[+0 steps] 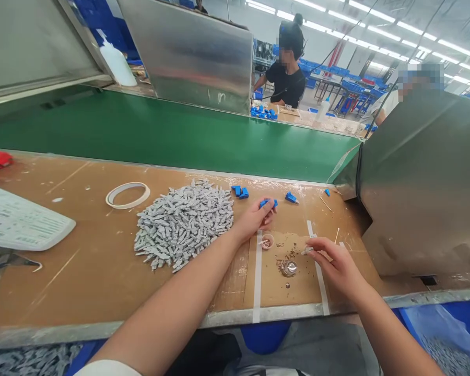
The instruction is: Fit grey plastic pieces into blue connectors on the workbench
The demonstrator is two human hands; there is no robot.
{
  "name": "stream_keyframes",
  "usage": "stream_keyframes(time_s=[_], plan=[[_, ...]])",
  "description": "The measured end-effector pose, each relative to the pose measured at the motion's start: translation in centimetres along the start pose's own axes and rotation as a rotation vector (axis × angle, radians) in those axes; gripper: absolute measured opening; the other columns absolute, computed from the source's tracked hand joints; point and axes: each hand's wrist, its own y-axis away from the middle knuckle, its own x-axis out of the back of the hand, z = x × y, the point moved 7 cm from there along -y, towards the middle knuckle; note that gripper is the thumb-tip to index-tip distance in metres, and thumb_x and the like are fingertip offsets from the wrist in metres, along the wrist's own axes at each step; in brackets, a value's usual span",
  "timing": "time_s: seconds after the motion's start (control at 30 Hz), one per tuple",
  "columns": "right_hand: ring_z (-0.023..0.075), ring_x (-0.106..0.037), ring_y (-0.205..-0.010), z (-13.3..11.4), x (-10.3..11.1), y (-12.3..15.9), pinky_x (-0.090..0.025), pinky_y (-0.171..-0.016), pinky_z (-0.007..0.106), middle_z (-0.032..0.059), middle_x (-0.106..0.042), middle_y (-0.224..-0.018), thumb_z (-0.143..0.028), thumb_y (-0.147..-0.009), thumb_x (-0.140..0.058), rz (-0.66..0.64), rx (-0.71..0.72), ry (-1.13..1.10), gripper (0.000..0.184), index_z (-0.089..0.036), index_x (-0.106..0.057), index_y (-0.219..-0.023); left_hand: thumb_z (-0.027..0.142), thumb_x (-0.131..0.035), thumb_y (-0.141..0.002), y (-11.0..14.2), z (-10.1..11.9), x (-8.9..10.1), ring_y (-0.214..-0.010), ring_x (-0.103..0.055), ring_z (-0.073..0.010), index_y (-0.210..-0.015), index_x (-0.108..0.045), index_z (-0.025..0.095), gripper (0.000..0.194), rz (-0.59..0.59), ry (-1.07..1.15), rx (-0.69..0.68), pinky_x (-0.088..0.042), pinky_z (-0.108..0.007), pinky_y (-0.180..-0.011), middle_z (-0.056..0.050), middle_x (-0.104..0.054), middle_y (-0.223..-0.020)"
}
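My left hand [258, 216] is closed around a blue plastic part [268, 202], held just above the table. Between the thumb and fingers of my right hand [335, 257] is a small light grey plastic piece [307, 250], partly hidden by the fingertips. Below and between the hands lie a small round cup [267, 241], a shiny clear jar [289, 268], a tiny metal piece [287, 285] and scattered dark bits. A heap of grey plastic pieces [186, 222] spreads left of my left hand. Loose blue parts [240, 192] and another blue part [291, 198] rest beyond it.
A tape roll [128, 196] and a white printed bag [23, 219] lie to the left. Behind the cardboard-covered table [102, 271] runs a green belt [172, 136]. A metal panel [426, 188] stands at right. Across the belt sits a person [288, 78] in dark clothing.
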Motion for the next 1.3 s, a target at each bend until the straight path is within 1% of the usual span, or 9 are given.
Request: stream_keyframes(time_s=[0.07,0.2,0.33,0.53,0.67,0.83,0.97,1.13,1.3], plan=[[0.0209,-0.073,-0.093,0.2,-0.1,0.2,-0.057,-0.083,0.03,0.0035,-0.077,-0.103,-0.032,-0.104,-0.061,0.005,-0.026,0.035,0.013,-0.026,-0.071,-0.11,0.056,-0.079,-0.081,-0.2,0.0,0.3,-0.05,-0.037,-0.0046,-0.094,-0.056,0.019,0.046,0.012,-0.044,-0.031,-0.024,-0.016,-0.039,0.001,-0.055,-0.082],[0.0206,-0.074,-0.084,0.0,-0.6,0.1,-0.058,-0.076,0.03,0.0024,-0.077,-0.093,-0.036,-0.103,-0.064,-0.01,-0.048,0.025,0.014,-0.026,-0.072,-0.099,0.06,-0.073,-0.085,-0.4,0.0,0.7,-0.043,-0.03,-0.0053,-0.101,-0.058,0.021,0.045,0.022,-0.106,-0.043,-0.02,-0.018,-0.04,0.004,-0.054,-0.066],[0.0209,-0.07,-0.081,-1.0,-1.0,-0.2,-0.057,-0.072,0.032,0.005,-0.074,-0.092,-0.036,-0.104,-0.061,-0.059,-0.005,-0.006,0.016,-0.025,-0.072,-0.101,0.069,-0.07,-0.083,-0.4,0.4,1.1,-0.045,-0.035,-0.0087,-0.085,-0.058,0.02,0.05,0.066,-0.236,-0.117,-0.021,-0.021,-0.044,0.005,-0.047,-0.054],[0.0205,-0.068,-0.088,-3.0,-1.6,-0.2,-0.056,-0.078,0.032,0.0075,-0.069,-0.098,-0.027,-0.109,-0.051,-0.196,0.1,0.067,0.018,-0.024,-0.068,-0.112,0.076,-0.066,-0.081,-0.7,0.6,1.4,-0.052,-0.035,-0.0102,-0.069,-0.056,0.018,0.06,0.083,-0.364,-0.174,-0.024,-0.023,-0.049,0.003,-0.042,-0.059],[0.0215,-0.067,-0.087,-3.1,-2.4,0.3,-0.055,-0.076,0.033,0.0091,-0.068,-0.099,-0.027,-0.11,-0.048,-0.267,0.135,0.165,0.021,-0.024,-0.067,-0.117,0.074,-0.064,-0.084,-0.6,0.4,1.3,-0.055,-0.039,-0.011,-0.084,-0.066,0.017,0.057,0.058,-0.339,-0.152,-0.026,-0.023,-0.05,0.002,-0.047,-0.064],[0.0221,-0.066,-0.085,-3.2,-2.7,0.5,-0.056,-0.075,0.034,0.0091,-0.068,-0.098,-0.027,-0.109,-0.049,-0.3,0.134,0.19,0.021,-0.025,-0.068,-0.118,0.071,-0.058,-0.091,-0.2,0.2,1.3,-0.058,-0.045,-0.0123,-0.087,-0.063,0.019,0.052,0.077,-0.351,-0.139,-0.032,-0.022,-0.052,-0.001,-0.054,-0.069],[0.0219,-0.067,-0.086,-3.9,-1.2,-0.4,-0.056,-0.076,0.034,0.0079,-0.069,-0.097,-0.026,-0.107,-0.052,-0.215,0.107,0.073,0.018,-0.025,-0.069,-0.113,0.07,-0.051,-0.095,-0.1,0.2,1.0,-0.057,-0.046,-0.0131,-0.089,-0.061,0.02,0.051,0.038,-0.391,-0.159,-0.034,-0.023,-0.052,-0.001,-0.054,-0.069],[0.02,-0.065,-0.08,-2.4,1.0,-3.8,-0.055,-0.071,0.033,0.0054,-0.069,-0.091,-0.031,-0.102,-0.065,0.048,0.004,-0.11,0.01,-0.025,-0.072,-0.099,0.071,-0.051,-0.094,0.0,0.4,0.5,-0.056,-0.043,-0.0126,-0.089,-0.06,0.02,0.052,-0.016,-0.388,-0.125,-0.033,-0.023,-0.051,-0.001,-0.053,-0.067],[0.0173,-0.064,-0.07,0.6,0.0,-7.7,-0.055,-0.064,0.032,0.0036,-0.068,-0.084,-0.045,-0.094,-0.073,0.259,-0.068,-0.389,0.024,-0.021,-0.073,-0.095,0.068,-0.052,-0.095,0.0,0.3,0.5,-0.056,-0.041,-0.0122,-0.091,-0.06,0.02,0.049,-0.022,-0.401,-0.085,-0.031,-0.022,-0.051,0.0,-0.054,-0.069]])
